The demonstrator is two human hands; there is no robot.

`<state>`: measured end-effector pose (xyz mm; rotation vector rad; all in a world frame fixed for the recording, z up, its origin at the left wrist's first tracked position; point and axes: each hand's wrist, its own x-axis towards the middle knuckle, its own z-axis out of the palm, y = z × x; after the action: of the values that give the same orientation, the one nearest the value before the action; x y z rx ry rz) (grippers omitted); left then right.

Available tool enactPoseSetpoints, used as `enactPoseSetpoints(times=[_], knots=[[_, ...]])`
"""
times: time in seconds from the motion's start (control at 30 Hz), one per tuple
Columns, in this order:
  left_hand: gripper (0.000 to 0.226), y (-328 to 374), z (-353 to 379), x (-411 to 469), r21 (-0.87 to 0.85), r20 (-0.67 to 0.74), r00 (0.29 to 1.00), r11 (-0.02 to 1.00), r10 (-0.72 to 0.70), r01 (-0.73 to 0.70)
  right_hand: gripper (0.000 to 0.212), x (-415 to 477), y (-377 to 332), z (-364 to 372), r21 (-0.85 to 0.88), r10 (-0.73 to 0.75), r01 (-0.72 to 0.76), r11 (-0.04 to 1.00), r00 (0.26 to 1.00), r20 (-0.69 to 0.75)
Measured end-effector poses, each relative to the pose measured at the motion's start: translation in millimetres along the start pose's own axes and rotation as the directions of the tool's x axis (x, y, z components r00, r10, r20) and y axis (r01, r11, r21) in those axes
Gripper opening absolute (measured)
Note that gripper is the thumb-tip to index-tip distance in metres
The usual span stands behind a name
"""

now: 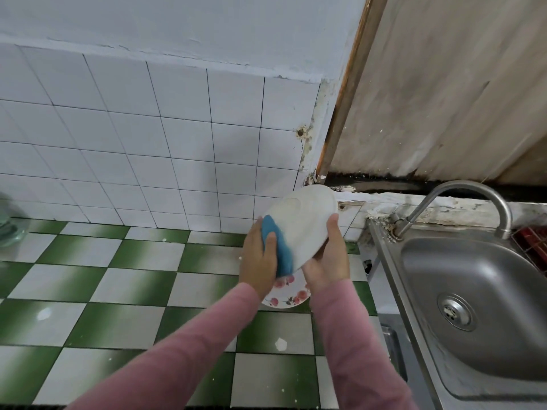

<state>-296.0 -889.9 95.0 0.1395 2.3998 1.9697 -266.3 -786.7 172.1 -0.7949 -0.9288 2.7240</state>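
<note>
The white plate hangs tilted above the green-checked bench, underside toward the person, its slope rising from lower left up to the wall corner; the right hand grips its lower right rim, thumb over the edge; the left hand clutches a blue sponge pressed against the plate's lower left part, so I'd judge the next wipe runs up and rightward; a flowered plate lies just beneath, the sink off right.

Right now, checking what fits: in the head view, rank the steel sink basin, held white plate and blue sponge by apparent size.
Largest: stainless steel sink basin.
Then the round white plate.
Smallest: blue sponge, partly covered by the left hand.
</note>
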Motion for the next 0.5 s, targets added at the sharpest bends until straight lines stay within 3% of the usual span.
enactPoseSetpoints(times=[0.07, 0.13, 0.17, 0.23, 0.33, 0.43, 0.5], knots=[[0.066, -0.9, -3.8, -11.0, 0.205, 0.09, 0.949, 0.926, 0.304, -0.316, 0.048, 3.1, -7.2, 1.8, 0.014, 0.027, -0.027, 1.0, 0.999, -0.023], [0.075, -1.6, -8.4, -13.6, 0.363, 0.21, 0.809, 0.725, 0.549, -0.585, 0.056, 10.2, -11.6, 2.5, 0.015, 0.062, -0.061, 0.998, 0.996, -0.057], [0.081, -0.4, -10.6, -12.0, 0.401, 0.239, 0.754, 0.645, 0.612, -0.651, 0.058, 15.2, -13.4, 3.0, 0.017, 0.083, -0.082, 0.996, 0.994, -0.064], [0.08, -1.1, -14.3, -2.6, 0.427, 0.247, 0.694, 0.567, 0.677, -0.705, 0.057, 21.7, -17.4, 6.0, 0.039, 0.128, -0.126, 0.991, 0.99, -0.052], [0.066, -1.5, -20.7, 10.6, 0.418, 0.24, 0.669, 0.547, 0.703, -0.725, 0.047, 24.1, -23.2, 14.6, 0.033, 0.126, -0.125, 0.992, 0.99, -0.062], [0.06, 4.9, -25.9, 16.6, 0.361, 0.169, 0.719, 0.636, 0.674, -0.682, 0.038, 25.1, -24.9, 22.0, -0.098, 0.016, -0.018, 0.995, 0.999, -0.028], [0.056, 13.1, -27.7, 18.3, 0.28, 0.063, 0.791, 0.75, 0.608, -0.599, 0.035, 24.6, -25.4, 21.1, -0.303, -0.021, 0.023, 0.953, 1.0, 0.013]])
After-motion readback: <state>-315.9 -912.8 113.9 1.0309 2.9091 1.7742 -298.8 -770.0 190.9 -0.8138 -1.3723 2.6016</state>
